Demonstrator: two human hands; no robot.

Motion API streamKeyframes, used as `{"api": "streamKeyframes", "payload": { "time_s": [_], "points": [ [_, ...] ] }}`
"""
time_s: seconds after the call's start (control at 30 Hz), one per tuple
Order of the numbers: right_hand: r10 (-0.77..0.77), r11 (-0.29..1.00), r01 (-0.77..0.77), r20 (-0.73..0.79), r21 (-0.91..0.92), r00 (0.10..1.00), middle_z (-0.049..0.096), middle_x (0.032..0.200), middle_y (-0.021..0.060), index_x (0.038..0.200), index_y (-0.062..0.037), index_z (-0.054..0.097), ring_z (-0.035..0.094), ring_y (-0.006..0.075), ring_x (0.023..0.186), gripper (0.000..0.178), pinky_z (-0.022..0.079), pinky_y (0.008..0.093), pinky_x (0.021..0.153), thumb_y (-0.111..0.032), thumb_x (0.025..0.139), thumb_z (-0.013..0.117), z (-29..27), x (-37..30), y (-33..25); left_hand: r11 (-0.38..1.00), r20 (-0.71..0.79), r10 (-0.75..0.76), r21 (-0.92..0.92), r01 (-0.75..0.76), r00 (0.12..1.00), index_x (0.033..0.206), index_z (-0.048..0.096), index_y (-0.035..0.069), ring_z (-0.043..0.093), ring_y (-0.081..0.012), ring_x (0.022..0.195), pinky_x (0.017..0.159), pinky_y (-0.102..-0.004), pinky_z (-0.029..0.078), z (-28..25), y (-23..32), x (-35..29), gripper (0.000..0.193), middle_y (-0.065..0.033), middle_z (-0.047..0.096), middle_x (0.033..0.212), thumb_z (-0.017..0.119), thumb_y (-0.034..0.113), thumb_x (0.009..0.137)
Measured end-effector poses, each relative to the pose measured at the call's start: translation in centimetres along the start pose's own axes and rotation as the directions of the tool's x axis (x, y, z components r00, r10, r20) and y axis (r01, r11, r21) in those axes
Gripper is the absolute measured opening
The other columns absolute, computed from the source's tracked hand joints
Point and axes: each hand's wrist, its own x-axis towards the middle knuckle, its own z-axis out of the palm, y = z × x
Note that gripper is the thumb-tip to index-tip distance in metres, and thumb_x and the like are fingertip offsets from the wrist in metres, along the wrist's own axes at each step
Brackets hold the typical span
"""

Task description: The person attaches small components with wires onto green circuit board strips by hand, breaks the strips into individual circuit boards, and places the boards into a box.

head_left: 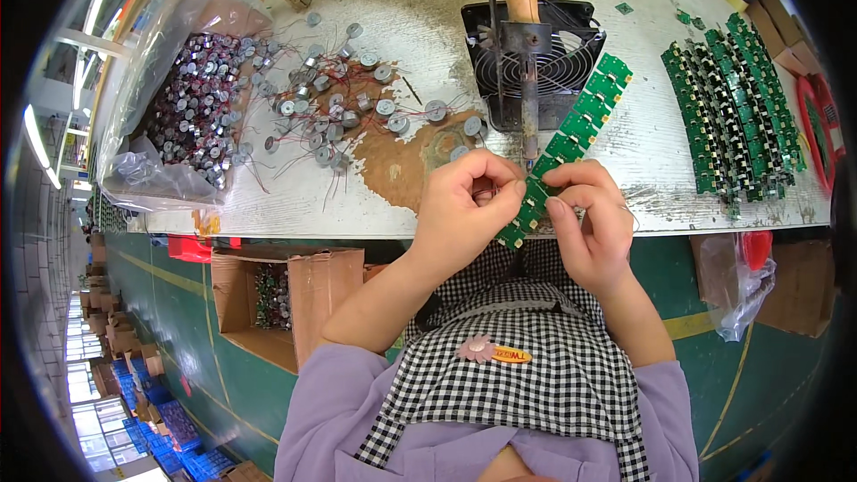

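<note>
A long strip of green circuit boards (578,129) slants across the table edge in front of me. My right hand (591,214) pinches the strip's right edge between thumb and fingers. On its other side my left hand (469,205) is closed in a pinch, fingertips against the strip; something small and dark shows inside its curl, mostly hidden. Just above the fingertips points the tip of an upright soldering iron (528,116) with a wooden handle. Small round silver motors (335,112) with thin red wires lie loose to the left of my hands.
A plastic-lined box (134,147) full of motors stands at the left. Behind the iron is a black fan (482,58). Stacked green board strips (732,116) lie at the right, beside a red round object (819,129). Below the table is an open cardboard box (326,290).
</note>
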Motion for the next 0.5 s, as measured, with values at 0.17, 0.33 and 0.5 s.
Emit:
{"api": "streamKeyframes", "payload": {
  "time_s": [0.17,0.33,0.5],
  "points": [
    [-0.096,0.992,0.094,-0.012,-0.085,0.995,0.061,0.095,0.0176,0.081,0.0024,0.055,0.058,0.0235,0.075,0.011,0.048,0.0302,0.064,0.007,0.078,0.065,0.2,1.1,0.1,0.998,-0.046,0.049,0.034,-0.047,0.998,0.081,0.059,0.0,0.051,-0.0028,0.069,0.06,-0.017,0.041,0.2,0.2,0.6,0.006,-0.0036,0.063,0.088,0.065,0.0,0.082],
    [-0.081,0.995,0.08,-0.013,-0.068,0.997,0.06,0.096,0.0175,0.082,0.0022,0.056,0.058,0.0244,0.077,0.012,0.048,0.0303,0.065,0.006,0.077,0.066,0.2,0.1,0.4,0.998,-0.016,0.057,0.03,-0.057,0.998,0.08,0.058,0.001,0.049,-0.0009,0.066,0.055,-0.016,0.037,0.4,0.0,0.0,0.007,-0.0027,0.062,0.086,0.064,-0.001,0.081],
    [-0.108,0.982,0.092,-0.09,-0.164,0.99,0.058,0.099,0.0197,0.084,0.0028,0.056,0.058,0.0257,0.081,0.012,0.049,0.0316,0.069,0.004,0.078,0.067,0.4,-0.3,-0.2,0.997,0.011,0.07,0.031,-0.07,0.998,0.077,0.056,0.001,0.045,-0.0004,0.063,0.053,-0.016,0.035,0.4,0.0,-0.2,0.009,-0.002,0.062,0.085,0.063,-0.003,0.08]
  ]
}}
